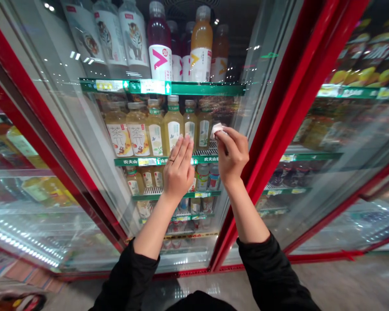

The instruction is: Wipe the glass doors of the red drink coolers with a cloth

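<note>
In front of me is the glass door (246, 108) of a drinks fridge with a red frame. My left hand (179, 168) lies flat against the glass, fingers stretched out and close together, a ring on one of them. To its right, my right hand (234, 153) is closed in a pinch on a small crumpled white tissue (218, 128), up by the right side of the pane. Behind the glass, at hand height, stands a row of tea bottles (173, 123) with pale yellow drink.
A red door frame (272, 116) runs up just right of my right hand. On the upper shelf stand larger bottles (160, 47). Another fridge door with bottles (369, 56) is at the right, and a grey floor (324, 280) lies below.
</note>
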A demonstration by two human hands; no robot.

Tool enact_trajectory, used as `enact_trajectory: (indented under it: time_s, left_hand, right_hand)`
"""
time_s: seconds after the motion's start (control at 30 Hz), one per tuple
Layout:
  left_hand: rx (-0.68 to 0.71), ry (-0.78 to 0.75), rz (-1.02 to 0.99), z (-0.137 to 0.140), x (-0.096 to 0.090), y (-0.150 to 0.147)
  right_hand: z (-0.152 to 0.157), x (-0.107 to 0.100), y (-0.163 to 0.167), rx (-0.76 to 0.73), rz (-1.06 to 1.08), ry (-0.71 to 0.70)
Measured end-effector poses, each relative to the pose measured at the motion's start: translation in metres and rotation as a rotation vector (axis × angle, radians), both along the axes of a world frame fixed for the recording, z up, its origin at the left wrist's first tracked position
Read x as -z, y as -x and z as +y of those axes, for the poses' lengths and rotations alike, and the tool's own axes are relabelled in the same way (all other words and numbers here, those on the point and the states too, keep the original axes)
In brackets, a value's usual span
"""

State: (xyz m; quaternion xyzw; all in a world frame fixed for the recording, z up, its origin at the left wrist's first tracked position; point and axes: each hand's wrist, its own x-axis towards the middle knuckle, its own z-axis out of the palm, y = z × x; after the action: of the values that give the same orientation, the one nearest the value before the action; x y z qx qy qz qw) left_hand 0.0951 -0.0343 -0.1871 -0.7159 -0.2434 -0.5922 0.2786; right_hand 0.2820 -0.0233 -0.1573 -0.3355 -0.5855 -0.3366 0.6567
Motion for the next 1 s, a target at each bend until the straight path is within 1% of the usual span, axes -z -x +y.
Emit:
enact_trajectory:
  time_s: [0.03, 0.1, 0.17, 0.23, 0.3, 0.4, 0.47, 0.5, 0.57, 0.63, 0.67, 0.73, 0.8, 0.87, 0.93, 1.0]
  left_hand:
    - [0.001, 0.002, -0.002, 0.000, 0.000, -0.002]
    - [0.002, -0.002, -0.001, -0.001, 0.001, -0.007]
    - [0.001, 0.001, 0.000, -0.002, 0.002, -0.012]
    - [0.004, 0.013, 0.001, -0.004, 0.004, -0.016]
    - [0.007, 0.026, 0.000, -0.005, 0.006, -0.020]
    - [0.003, 0.033, -0.008, -0.009, 0.008, -0.026]
    - [0.000, 0.035, -0.015, -0.012, 0.009, -0.030]
    - [0.000, 0.036, -0.018, -0.013, 0.010, -0.032]
    - [-0.001, 0.042, -0.025, -0.015, 0.011, -0.035]
    - [-0.004, 0.048, -0.026, -0.016, 0.012, -0.036]
    - [-0.006, 0.050, -0.021, -0.016, 0.012, -0.036]
    - [-0.011, 0.045, -0.008, -0.017, 0.014, -0.035]
    - [-0.016, 0.033, -0.002, -0.018, 0.015, -0.034]
    - [-0.019, 0.025, -0.009, -0.018, 0.016, -0.035]
    - [-0.023, 0.034, -0.018, -0.019, 0.017, -0.036]
    - [-0.022, 0.048, -0.017, -0.020, 0.018, -0.039]
  right_hand:
    - [-0.002, 0.002, 0.002, -0.025, -0.036, 0.017]
    - [-0.008, 0.012, 0.002, -0.054, -0.155, 0.046]
    - [-0.015, 0.023, -0.006, -0.046, -0.258, 0.038]
    - [-0.018, 0.028, -0.019, -0.012, -0.264, 0.009]
    - [-0.016, 0.021, -0.029, 0.033, -0.170, -0.018]
    - [-0.010, -0.001, -0.032, 0.094, -0.005, -0.008]
    - [-0.009, -0.009, -0.026, 0.116, 0.017, 0.030]
    - [-0.011, -0.009, -0.024, 0.112, -0.013, 0.052]
    - [-0.018, 0.002, -0.023, 0.085, -0.146, 0.086]
    - [-0.028, 0.018, -0.032, 0.075, -0.317, 0.108]
    - [-0.032, 0.025, -0.039, 0.101, -0.368, 0.107]
    - [-0.037, 0.030, -0.056, 0.193, -0.355, 0.137]
    - [-0.035, 0.022, -0.070, 0.255, -0.274, 0.120]
    - [-0.030, 0.006, -0.074, 0.272, -0.234, 0.095]
    - [-0.024, -0.007, -0.070, 0.285, -0.222, 0.089]
    - [-0.023, -0.011, -0.063, 0.264, -0.258, 0.105]
